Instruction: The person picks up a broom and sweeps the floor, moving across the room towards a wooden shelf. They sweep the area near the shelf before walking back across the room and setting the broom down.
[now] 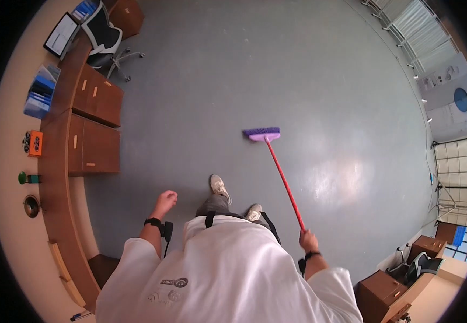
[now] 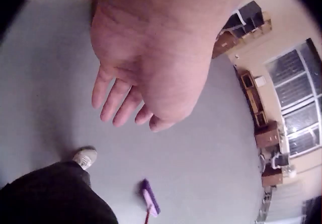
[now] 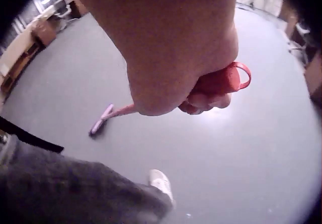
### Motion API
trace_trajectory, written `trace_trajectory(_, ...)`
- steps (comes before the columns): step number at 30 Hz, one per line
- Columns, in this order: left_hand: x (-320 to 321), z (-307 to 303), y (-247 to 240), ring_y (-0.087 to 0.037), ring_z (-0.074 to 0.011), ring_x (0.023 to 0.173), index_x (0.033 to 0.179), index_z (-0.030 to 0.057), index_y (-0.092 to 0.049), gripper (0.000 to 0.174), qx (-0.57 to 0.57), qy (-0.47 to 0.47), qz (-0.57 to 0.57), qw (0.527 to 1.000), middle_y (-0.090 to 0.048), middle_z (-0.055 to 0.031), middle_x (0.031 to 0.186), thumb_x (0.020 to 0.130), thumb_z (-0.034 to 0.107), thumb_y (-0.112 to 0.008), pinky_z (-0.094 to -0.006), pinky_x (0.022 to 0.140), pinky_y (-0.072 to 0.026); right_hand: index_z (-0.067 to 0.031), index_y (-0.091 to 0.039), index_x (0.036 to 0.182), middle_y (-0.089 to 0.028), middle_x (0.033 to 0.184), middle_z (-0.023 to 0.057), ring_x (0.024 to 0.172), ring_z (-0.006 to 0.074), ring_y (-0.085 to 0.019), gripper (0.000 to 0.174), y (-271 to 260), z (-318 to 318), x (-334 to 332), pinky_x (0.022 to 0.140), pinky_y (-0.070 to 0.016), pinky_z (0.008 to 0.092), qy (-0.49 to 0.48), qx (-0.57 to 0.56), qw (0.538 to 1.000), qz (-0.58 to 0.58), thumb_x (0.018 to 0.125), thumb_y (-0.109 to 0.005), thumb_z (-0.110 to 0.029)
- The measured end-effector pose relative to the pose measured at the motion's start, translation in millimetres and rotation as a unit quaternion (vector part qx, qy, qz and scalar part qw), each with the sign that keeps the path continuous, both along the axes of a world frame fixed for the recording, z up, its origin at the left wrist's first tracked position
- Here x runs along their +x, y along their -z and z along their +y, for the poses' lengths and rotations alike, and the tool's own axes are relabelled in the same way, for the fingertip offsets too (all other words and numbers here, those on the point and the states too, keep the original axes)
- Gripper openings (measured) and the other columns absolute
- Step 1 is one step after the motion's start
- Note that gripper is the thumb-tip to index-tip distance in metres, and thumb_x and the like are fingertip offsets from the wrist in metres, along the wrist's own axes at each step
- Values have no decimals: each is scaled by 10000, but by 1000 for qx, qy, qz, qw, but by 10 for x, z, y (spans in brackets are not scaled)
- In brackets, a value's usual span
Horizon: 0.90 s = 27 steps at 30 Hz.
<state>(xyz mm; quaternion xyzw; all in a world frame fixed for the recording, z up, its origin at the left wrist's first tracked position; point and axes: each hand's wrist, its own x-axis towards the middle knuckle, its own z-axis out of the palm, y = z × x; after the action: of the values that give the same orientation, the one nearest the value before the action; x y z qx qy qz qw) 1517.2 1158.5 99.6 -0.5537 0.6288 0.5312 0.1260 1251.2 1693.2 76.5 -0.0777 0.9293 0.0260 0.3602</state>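
A broom with a red handle (image 1: 286, 185) slants out in front of the body. Its head (image 1: 263, 133), pink with purple bristles, is low over the grey floor. My right hand (image 1: 308, 240) grips the handle at its upper end. In the right wrist view, a red end cap (image 3: 232, 79) with a hanging loop sticks out past the fist. My left hand (image 1: 166, 203) is off to the left side, holding nothing. The left wrist view shows its palm (image 2: 151, 63) with the fingers relaxed and slightly bent.
Along the left wall runs a brown desk with cabinets (image 1: 101, 142), blue folders (image 1: 40, 94) and a monitor (image 1: 61, 34). An office chair (image 1: 104, 35) stands beside it. At the lower right are a brown cabinet (image 1: 379, 290) and another chair (image 1: 422, 268). Cables lie along the right wall.
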Motion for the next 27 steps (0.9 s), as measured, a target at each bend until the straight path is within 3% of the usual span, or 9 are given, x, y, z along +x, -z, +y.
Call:
trace_trajectory(4,-387,433,20,-565,-125,727,907,40,-585,194,-3,56,90,994,-601,-54,815,812,204,-545,-261,644,-455,-32,-575,915,-587,873,239,843,413,-551,449,-30,1426,1059,737,-441,476,110,29,990,-83,814,-447,-450)
trace_trajectory(6,-451,699,49,-573,-137,756,918,38,-587,208,1,90,102,991,-606,-65,828,815,214,-547,-274,669,-459,0,-593,874,-598,732,231,729,382,-590,520,-691,1410,1169,623,-474,459,213,23,960,-181,755,-521,-501)
trace_trajectory(9,-375,1085,41,-575,-165,769,958,30,-578,254,-36,164,89,982,-616,-90,852,816,240,-560,-301,694,-461,3,-627,847,-607,746,222,744,365,-600,547,-794,1639,1245,659,-476,437,277,36,944,-178,708,-564,-523)
trace_trajectory(10,-266,1184,70,-575,-165,769,958,30,-578,254,-35,159,84,983,-616,-90,852,816,240,-560,-301,694,-461,3,-627,847,-607,746,222,744,365,-600,547,-670,1788,1234,659,-476,437,273,39,944,-181,708,-564,-523)
trace_trajectory(12,19,1360,164,-570,-158,745,956,31,-577,260,-10,149,83,985,-616,-83,833,813,248,-567,-302,675,-461,4,-642,818,-610,761,223,729,360,-606,542,-421,1965,1099,677,-478,418,133,71,989,8,701,-570,-521)
trace_trajectory(14,342,1485,190,-558,-144,697,932,28,-579,241,-18,142,83,986,-611,-70,791,810,235,-568,-296,631,-458,-2,-647,778,-602,744,228,773,377,-589,554,-569,1969,848,699,-464,423,161,102,982,7,724,-531,-541)
trace_trajectory(16,646,1603,177,-537,-125,649,897,28,-579,208,42,39,47,997,-604,-54,754,806,214,-562,-282,579,-444,5,-642,771,-598,725,228,749,377,-589,584,-574,2080,628,668,-468,424,146,83,986,20,730,-506,-561)
trace_trajectory(22,1338,1895,60,-551,-129,653,888,43,-578,195,64,-90,-66,992,-602,-46,766,798,212,-542,-274,566,-445,16,-625,714,-582,713,244,747,401,-570,573,2,1151,-386,662,-455,440,12,-40,998,44,806,-414,-510)
trace_trajectory(27,1465,2102,-1,-563,-132,672,925,52,-571,216,49,-160,-11,986,-602,-47,790,797,224,-542,-269,573,-448,-7,-571,778,-596,727,205,721,364,-583,424,707,-905,-963,640,-472,452,-184,-133,974,-18,874,-319,-334)
